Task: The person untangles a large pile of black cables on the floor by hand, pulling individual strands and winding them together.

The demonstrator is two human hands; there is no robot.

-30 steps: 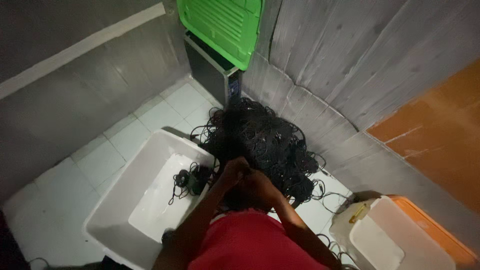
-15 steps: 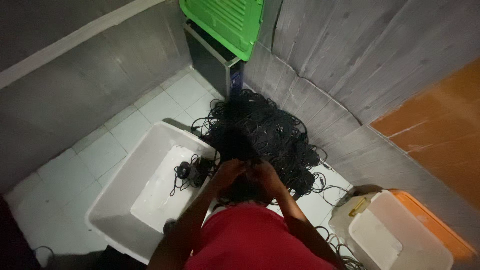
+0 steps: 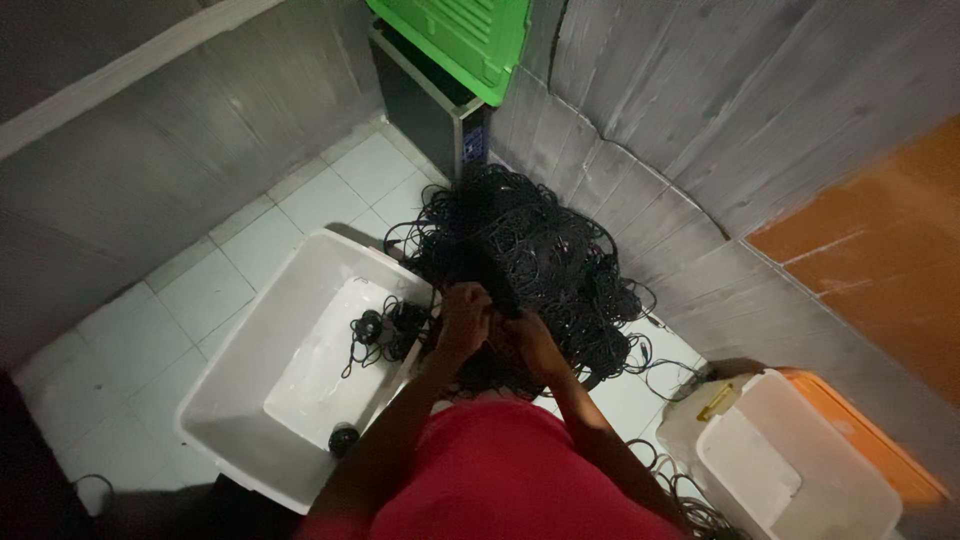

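A big tangled heap of black cables (image 3: 530,250) lies on the tiled floor against the grey wall. My left hand (image 3: 462,318) and my right hand (image 3: 532,342) are close together at the near edge of the heap, both closed on black cable strands pulled from it. Left of my hands stands a large white plastic tub (image 3: 250,360); inside it lie a small coiled black cable bundle (image 3: 385,330) and another small dark coil (image 3: 343,440) near its front rim. My red shirt fills the bottom of the view.
A green crate (image 3: 460,40) sits on a dark box (image 3: 425,105) at the back corner. At the lower right stands a white container (image 3: 790,470) with an orange one (image 3: 880,440) behind it. Loose cable loops trail on the white tiles near them.
The view has shifted slightly. My hands stay together at the heap's edge, working the strands a little higher. The coiled bundle in the tub has not moved.
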